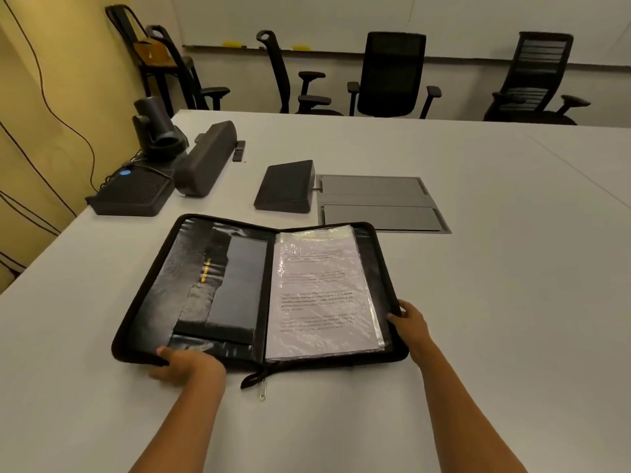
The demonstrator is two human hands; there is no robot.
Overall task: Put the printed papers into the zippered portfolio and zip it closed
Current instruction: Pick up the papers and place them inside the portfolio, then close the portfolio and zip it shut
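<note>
Head view, and the portfolio lies wide open, flat on the white surface, in the lower centre of the frame. Its spine runs from the near edge away toward the top of the frame, leaning a touch left, so the two halves spread left and right. It's black, with a glossy lining and a zip track all round the rim. The zipper pull hangs off the near end of the spine, out on the surface.

On the right half sit the papers, white sheets of printed text under crinkled clear plastic, long axis parallel to the spine, top of the page at the far end. The left half carries pockets with a dark flat insert tucked in.

The left hand is at the near left corner, thumb on top of the rim, fingers wrapped at the edge, pinching it. The right hand clasps the right rim low down, thumb hooked over the edge.

Further back in the upper left, a speaker bar; office chairs line the far wall.
</note>
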